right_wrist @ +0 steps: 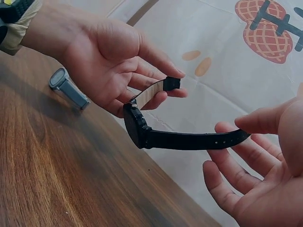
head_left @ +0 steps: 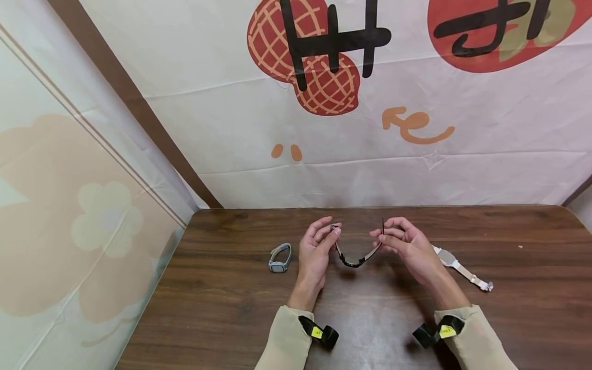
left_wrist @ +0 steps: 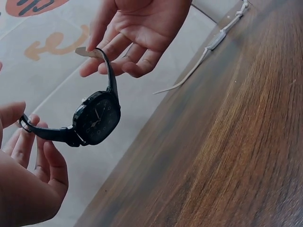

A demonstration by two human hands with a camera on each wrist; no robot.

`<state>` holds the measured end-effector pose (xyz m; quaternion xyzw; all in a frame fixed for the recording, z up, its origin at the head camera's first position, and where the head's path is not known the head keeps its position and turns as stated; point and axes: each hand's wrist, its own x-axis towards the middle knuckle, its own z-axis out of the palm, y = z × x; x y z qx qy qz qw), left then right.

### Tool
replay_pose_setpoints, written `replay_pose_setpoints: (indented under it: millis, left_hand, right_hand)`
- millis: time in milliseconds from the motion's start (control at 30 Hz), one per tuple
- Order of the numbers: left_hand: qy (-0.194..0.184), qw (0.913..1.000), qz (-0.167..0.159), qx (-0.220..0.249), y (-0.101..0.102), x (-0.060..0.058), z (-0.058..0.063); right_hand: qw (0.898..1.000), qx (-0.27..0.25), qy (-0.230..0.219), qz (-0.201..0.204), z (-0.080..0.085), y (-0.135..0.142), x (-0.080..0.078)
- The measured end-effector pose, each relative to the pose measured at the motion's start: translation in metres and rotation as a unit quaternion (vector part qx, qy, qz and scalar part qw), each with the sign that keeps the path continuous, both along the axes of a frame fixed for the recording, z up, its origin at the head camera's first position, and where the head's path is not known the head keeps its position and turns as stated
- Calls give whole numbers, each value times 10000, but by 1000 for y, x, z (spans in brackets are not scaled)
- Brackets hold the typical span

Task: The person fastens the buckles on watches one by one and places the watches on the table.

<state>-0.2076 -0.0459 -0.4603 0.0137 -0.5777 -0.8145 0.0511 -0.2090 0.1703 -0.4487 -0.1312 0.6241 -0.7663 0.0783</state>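
Note:
A black wristwatch [left_wrist: 98,118] with an unfastened strap hangs in a U shape between my two hands, above the table. Its dark face with hands and a side crown shows in the left wrist view. My left hand [head_left: 316,252] pinches the buckle end of the strap between thumb and fingers. The holed end of the strap [right_wrist: 196,141] is pinched by my right hand [head_left: 411,249]. The pale lining of the strap shows in the right wrist view.
A light blue watch [head_left: 279,259], its strap looped, stands on the brown wooden table [head_left: 222,298] left of my left hand. A white watch [head_left: 462,270] lies stretched out beyond my right wrist. Printed cloth [head_left: 208,128] hangs behind the table and along its left side.

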Motion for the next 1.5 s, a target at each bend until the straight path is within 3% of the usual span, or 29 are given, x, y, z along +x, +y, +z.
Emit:
replay_pose_setpoints:
  millis: [233, 667, 1000, 1267, 1500]
  left_hand:
    - [-64, 9994, -151, 317, 4, 4, 6]
    - [-49, 9975, -128, 688, 9, 4, 5]
    - [-49, 9979, -412, 495, 8, 5, 4]
    - [2, 9982, -385, 457, 9, 5, 2]
    - [-195, 9967, -703, 349, 9, 4, 1]
  right_hand:
    - [9998, -177, -10, -28, 4, 0, 2]
    - [9998, -139, 145, 46, 2, -6, 5]
    - [9997, 200, 156, 26, 1, -12, 9]
    - [9994, 326, 54, 36, -4, -16, 10]
    - [9997, 216, 33, -147, -6, -16, 8]
